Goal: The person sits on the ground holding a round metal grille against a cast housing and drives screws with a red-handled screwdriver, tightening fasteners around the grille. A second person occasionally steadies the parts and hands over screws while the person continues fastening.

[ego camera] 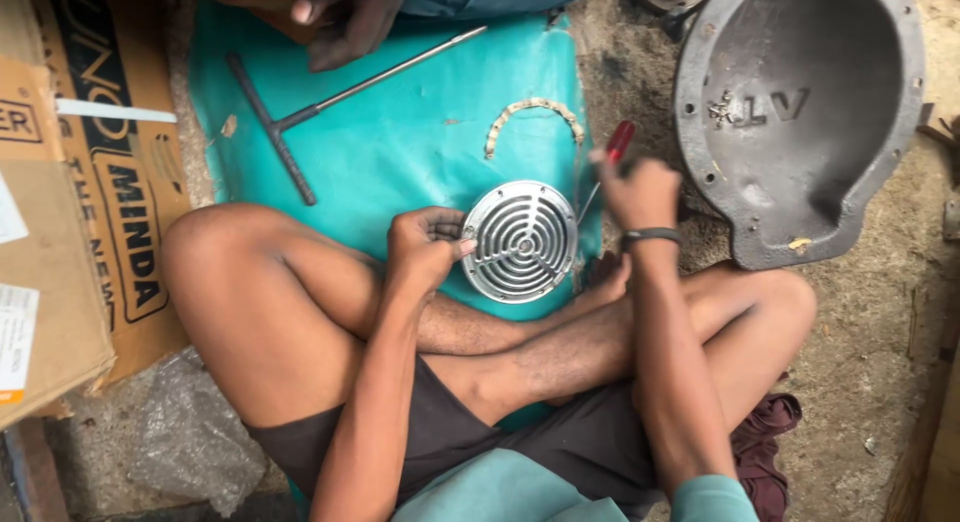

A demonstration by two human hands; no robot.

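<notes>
Two hands were working on one round chrome disc, a ribbed thing with concentric rings, sitting just below the middle of the shot, on the teal mat and propped between the person's crossed legs. The left hand was at the disc's 9 o'clock, fingers curled shut over the rim, pinching it steady. The right hand sat at about 2 o'clock from the disc, closed in a fist round a red-handled tool, screwdriver by the look of it, with a thin shaft angling down toward the disc's edge. Couldn't make out whether the tip was actually touching.

As for progress, the disc looked whole and closed up, nothing visibly off it yet, so the guess is he was early or midway on it; hard to call from one view.

Further out at 12 o'clock lay a curved strip of pale gasket or chain, well apart from the disc. At 11 o'clock was a long T-handle wrench on the mat, with another person's hand hanging over it at the top edge. At 2 o'clock a big grey cast metal cover lay hollow side up on the dirt floor. Cardboard boxes stood at 9 o'clock.
</notes>
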